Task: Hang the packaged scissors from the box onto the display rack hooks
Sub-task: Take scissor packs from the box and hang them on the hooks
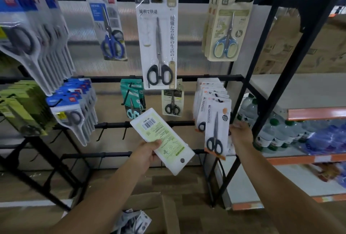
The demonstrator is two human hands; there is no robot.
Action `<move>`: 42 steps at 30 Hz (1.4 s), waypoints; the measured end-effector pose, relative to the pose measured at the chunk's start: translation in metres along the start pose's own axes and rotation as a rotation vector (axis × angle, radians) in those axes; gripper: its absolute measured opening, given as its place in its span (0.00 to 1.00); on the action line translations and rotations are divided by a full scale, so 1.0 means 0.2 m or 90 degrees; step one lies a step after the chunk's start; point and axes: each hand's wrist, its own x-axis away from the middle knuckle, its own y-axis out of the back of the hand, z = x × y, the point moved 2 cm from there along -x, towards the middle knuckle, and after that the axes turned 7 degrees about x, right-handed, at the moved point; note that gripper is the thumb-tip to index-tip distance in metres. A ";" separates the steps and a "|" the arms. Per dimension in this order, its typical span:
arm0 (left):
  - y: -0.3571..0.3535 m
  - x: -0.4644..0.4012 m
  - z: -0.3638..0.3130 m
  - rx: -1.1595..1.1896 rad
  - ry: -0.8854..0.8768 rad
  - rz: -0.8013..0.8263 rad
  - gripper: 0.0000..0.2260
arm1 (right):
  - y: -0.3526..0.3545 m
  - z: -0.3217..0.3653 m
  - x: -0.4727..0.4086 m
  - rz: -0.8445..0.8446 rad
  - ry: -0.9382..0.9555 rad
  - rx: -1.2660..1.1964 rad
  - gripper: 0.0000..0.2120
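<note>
Behind a black rack (187, 78) stands a ribbed translucent wall. Left hand (145, 154) grips a pack (162, 140) at centre, back side up, its fingers curled round the lower edge; a barcode and "QR 5002" can be read. Right hand (240, 134), at 3 o'clock of it, reaches behind a hanging pack (217, 127) marked "SCISSORS"; whether its fingers grasp it I cannot tell. At 12 o'clock hangs a large pack (157, 41) with Japanese writing. At 6 o'clock a cardboard box (168, 213) holds more packs. Bottles (271, 130) sit on a shelf (299, 87) at 3 o'clock.
</note>
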 end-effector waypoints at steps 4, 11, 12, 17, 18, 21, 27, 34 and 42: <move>0.07 0.01 -0.04 -0.047 -0.116 -0.057 0.09 | -0.13 -0.07 0.14 0.106 -0.094 -0.018 0.17; 0.11 0.09 -0.12 -0.738 -0.486 0.043 0.16 | -0.29 0.07 0.46 0.611 -0.176 -0.257 0.30; 0.11 0.10 -0.13 -0.808 -0.517 0.080 0.19 | -0.31 0.11 0.49 0.651 -0.161 -0.263 0.31; 0.18 0.17 -0.16 -0.969 -0.554 0.118 0.22 | -0.39 0.24 0.61 0.715 -0.053 -0.155 0.18; 0.20 0.18 -0.19 -0.996 -0.577 0.108 0.23 | -0.42 0.25 0.63 0.704 -0.029 -0.136 0.17; 0.27 0.19 -0.27 -1.139 -0.588 0.052 0.29 | -0.49 0.30 0.71 0.646 0.043 -0.117 0.19; 0.52 0.30 -0.47 -1.076 -0.505 -0.122 0.32 | -0.65 0.41 0.91 0.590 0.145 -0.181 0.28; 0.77 0.44 -0.61 -1.022 -0.509 -0.234 0.22 | -0.85 0.50 1.11 0.596 0.275 -0.195 0.27; 1.16 0.52 -0.78 -1.063 -0.412 -0.286 0.24 | -1.24 0.66 1.48 0.606 0.287 -0.209 0.28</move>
